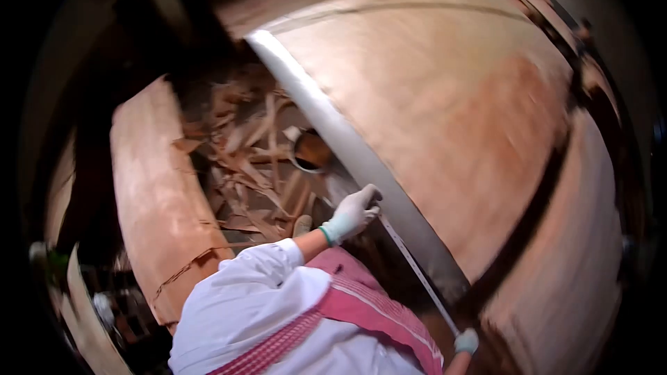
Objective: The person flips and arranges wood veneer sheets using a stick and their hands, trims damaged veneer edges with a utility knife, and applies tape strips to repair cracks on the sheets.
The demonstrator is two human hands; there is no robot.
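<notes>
A long, narrow white strip (pixel 417 269) runs between my two gloved hands, along the near side of a metal table edge (pixel 347 140). Its exact kind is hard to make out, though faint marks show on it. My left hand (pixel 353 215), in a white glove with a green cuff, has its fingers curled at the strip's upper end, close beside the metal edge. At the lower end my right hand (pixel 466 342), also gloved, is closed around the strip. Beyond the edge lies a broad stack of thin tan wood veneer sheets (pixel 417 90).
Another veneer stack (pixel 156 187) stands on the left, its lower part cracked. Torn veneer scraps (pixel 243 160) litter the floor between, near a round open container (pixel 310 151). More sheets (pixel 570 257) lie at right past a dark gap.
</notes>
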